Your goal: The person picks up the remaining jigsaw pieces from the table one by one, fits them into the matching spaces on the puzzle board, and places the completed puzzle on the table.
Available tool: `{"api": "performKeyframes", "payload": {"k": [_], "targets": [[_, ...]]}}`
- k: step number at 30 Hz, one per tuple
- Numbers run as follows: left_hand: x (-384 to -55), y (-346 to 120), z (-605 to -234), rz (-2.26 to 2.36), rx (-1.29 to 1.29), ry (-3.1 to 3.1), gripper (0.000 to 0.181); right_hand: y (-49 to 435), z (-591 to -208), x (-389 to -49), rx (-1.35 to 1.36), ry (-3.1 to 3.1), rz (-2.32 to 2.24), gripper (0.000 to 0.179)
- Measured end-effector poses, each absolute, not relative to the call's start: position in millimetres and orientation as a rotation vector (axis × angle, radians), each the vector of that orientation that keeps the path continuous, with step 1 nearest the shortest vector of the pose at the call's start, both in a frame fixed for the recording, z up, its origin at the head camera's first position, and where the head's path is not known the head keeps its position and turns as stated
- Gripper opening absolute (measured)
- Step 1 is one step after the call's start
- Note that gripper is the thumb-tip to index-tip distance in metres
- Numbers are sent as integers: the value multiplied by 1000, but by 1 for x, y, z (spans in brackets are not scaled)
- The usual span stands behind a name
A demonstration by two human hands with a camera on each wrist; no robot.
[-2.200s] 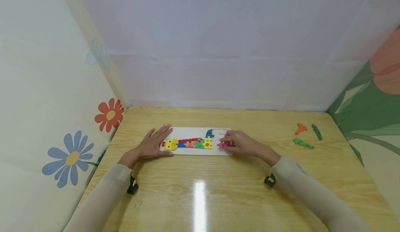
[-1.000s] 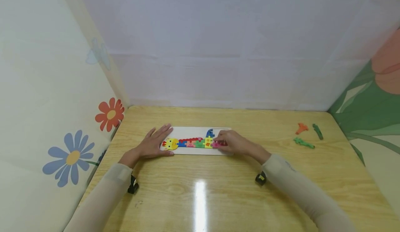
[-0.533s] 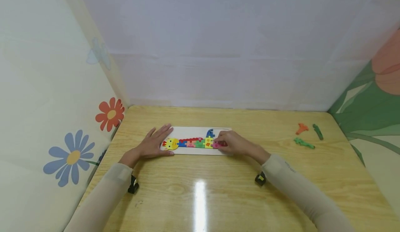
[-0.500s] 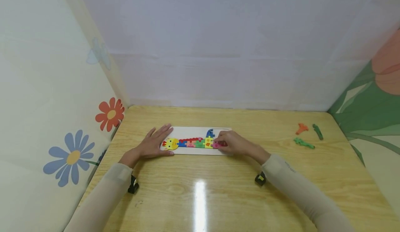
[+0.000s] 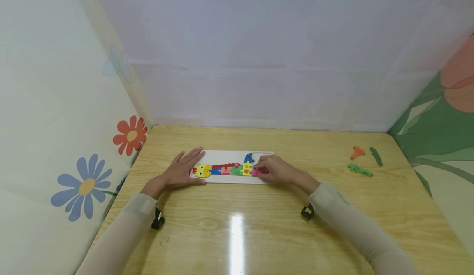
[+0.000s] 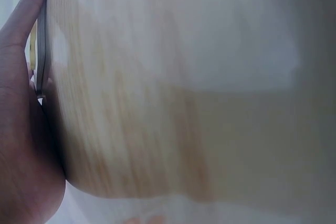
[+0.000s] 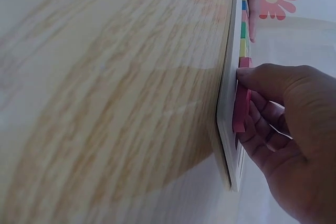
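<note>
A white puzzle board [image 5: 222, 155] lies on the table, bearing a giraffe of coloured jigsaw pieces with a yellow head piece [image 5: 203, 171] at its left end. My left hand [image 5: 178, 172] rests at that end, fingers spread and straight on the board's edges. At the right end, my right hand [image 5: 277, 169] pinches a pink puzzle piece [image 7: 241, 103] between thumb and fingers. The pink piece sits against the yellow body piece [image 5: 246, 169]; part of it is hidden by the fingers in the head view. Above the yellow body piece is a blue piece [image 5: 248, 158].
At the table's right side lie an orange piece [image 5: 357, 152], a dark green piece [image 5: 376, 156] and a light green piece [image 5: 360, 169]. White cloth [image 5: 266, 61] hangs behind the wooden table [image 5: 200, 229]. Flower-printed panels stand at both sides.
The right hand has moved left with the pink piece, which went from apart on the board to against the yellow body piece. Since then it has barely moved. The left hand stays in place.
</note>
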State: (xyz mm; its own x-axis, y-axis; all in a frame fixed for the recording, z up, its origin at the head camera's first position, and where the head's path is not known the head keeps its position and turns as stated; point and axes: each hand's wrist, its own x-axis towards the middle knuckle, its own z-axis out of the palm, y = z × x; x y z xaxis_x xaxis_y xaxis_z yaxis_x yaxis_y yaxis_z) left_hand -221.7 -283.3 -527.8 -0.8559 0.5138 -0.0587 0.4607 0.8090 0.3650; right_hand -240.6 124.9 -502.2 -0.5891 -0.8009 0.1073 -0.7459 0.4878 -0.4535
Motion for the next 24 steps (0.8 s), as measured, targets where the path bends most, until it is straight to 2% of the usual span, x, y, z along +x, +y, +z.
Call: {"api": "performKeyframes", "payload": {"k": [24], "targets": [[-221,-281,-526,506,756,2839,115,124,-506,-242,-1382,2609,-728,32]]}}
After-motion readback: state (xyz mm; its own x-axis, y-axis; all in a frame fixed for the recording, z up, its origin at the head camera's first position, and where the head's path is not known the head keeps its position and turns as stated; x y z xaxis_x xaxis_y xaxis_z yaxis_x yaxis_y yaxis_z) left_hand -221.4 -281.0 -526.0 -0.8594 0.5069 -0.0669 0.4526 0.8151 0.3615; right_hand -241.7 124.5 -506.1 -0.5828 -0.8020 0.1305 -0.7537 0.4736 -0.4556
